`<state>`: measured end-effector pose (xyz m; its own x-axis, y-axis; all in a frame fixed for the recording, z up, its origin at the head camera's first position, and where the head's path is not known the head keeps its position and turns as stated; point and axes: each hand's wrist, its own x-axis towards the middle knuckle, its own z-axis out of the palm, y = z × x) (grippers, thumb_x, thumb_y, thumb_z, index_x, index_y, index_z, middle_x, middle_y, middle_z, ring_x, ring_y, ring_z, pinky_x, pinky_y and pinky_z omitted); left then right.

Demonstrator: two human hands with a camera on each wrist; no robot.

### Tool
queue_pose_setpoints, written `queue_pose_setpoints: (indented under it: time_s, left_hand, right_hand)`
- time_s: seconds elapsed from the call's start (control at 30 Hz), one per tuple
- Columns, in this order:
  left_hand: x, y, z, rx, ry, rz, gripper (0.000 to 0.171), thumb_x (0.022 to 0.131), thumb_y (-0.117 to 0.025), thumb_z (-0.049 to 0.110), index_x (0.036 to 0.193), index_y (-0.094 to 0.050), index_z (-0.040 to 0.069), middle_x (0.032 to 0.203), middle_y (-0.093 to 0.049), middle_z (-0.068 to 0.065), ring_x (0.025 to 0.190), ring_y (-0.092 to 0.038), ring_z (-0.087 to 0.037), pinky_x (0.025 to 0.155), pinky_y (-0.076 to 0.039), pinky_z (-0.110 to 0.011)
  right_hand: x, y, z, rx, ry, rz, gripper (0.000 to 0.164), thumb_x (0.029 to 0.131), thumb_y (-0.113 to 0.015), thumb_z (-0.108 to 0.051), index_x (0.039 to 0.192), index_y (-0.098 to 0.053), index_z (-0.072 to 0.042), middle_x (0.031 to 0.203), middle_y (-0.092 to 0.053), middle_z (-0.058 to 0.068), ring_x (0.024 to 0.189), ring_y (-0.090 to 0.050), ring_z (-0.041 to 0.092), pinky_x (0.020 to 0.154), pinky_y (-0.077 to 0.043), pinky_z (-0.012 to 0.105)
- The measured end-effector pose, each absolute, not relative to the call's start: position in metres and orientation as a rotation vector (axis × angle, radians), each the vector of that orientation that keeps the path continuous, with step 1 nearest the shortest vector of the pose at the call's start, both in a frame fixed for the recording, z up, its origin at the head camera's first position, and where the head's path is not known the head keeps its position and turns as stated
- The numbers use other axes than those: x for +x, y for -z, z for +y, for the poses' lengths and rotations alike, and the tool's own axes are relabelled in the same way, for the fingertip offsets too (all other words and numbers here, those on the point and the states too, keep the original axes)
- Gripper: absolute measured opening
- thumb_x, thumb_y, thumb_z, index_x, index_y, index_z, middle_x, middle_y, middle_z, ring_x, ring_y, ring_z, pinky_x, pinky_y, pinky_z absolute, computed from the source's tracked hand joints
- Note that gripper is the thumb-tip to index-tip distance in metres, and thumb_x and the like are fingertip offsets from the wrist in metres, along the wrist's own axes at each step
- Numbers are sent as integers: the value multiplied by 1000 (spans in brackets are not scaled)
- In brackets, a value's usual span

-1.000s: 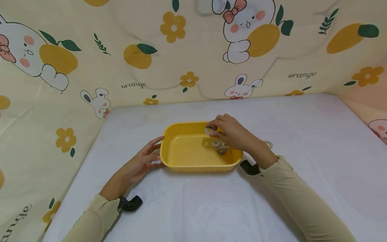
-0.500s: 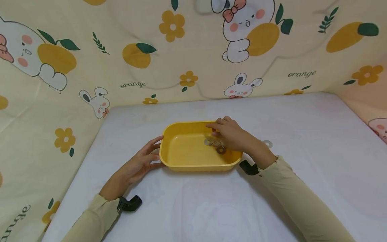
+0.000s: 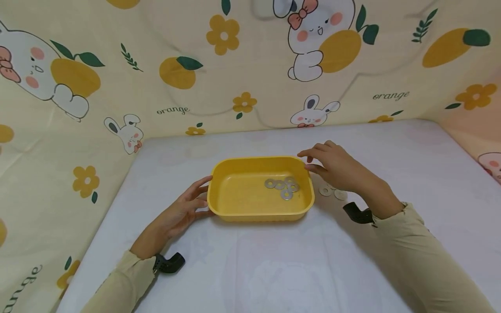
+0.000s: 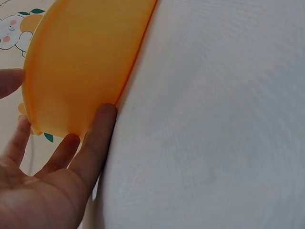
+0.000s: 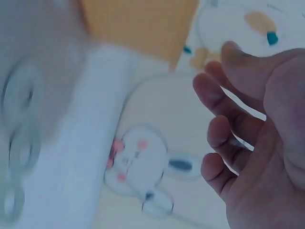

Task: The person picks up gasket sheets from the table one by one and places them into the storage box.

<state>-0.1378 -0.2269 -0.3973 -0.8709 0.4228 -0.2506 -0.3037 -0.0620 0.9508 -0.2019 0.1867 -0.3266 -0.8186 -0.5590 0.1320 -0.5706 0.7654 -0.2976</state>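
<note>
A yellow plastic tray (image 3: pixel 238 193) sits on the white-covered table, with several grey metal washers (image 3: pixel 287 198) lying flat in its right half. My left hand (image 3: pixel 178 217) rests its spread fingers against the tray's left end; the left wrist view shows the fingertips (image 4: pixel 106 112) touching the yellow wall. Above the tray's right rim is my right hand (image 3: pixel 338 169), thumb and fingers apart and nothing between them. Under it, several more washers (image 3: pixel 340 196) lie on the table, partly hidden by that hand. They appear blurred at the left of the right wrist view.
White cloth (image 3: pixel 266 265) covers the table. A cream curtain (image 3: pixel 219 78) printed with rabbits and oranges rises along the back and left side, with a pinkish panel (image 3: pixel 477 134) at the right. Each wrist carries a small black camera mount (image 3: pixel 169 263).
My right hand let a washer drop into the tray, then moved right and up out of it, uncovering washers inside the tray and beside it. My left hand has stayed put.
</note>
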Motion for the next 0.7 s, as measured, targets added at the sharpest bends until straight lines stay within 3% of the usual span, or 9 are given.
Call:
queue_pose_setpoints:
  time_s: [0.37, 0.7]
  left_hand:
    - [-138, 395, -226, 114, -1981, 1743, 69, 96, -56, 6, 156, -26, 26, 159, -25, -12, 124, -54, -22, 103, -53, -42]
    - [-137, 394, -225, 121, -1956, 1758, 69, 96, -55, 8, 155, -25, 27, 160, -24, -12, 123, -54, -21, 105, -52, -43]
  right_hand:
    - [-212, 328, 263, 848, -500, -3125, 38, 92, -70, -19, 130, -65, -12, 117, -65, 11, 107, -50, 31, 84, -46, 41]
    - [-215, 344, 275, 794, -562, -3326, 32, 84, -77, -13, 116, -70, -16, 111, -63, 6, 108, -50, 31, 89, -49, 49]
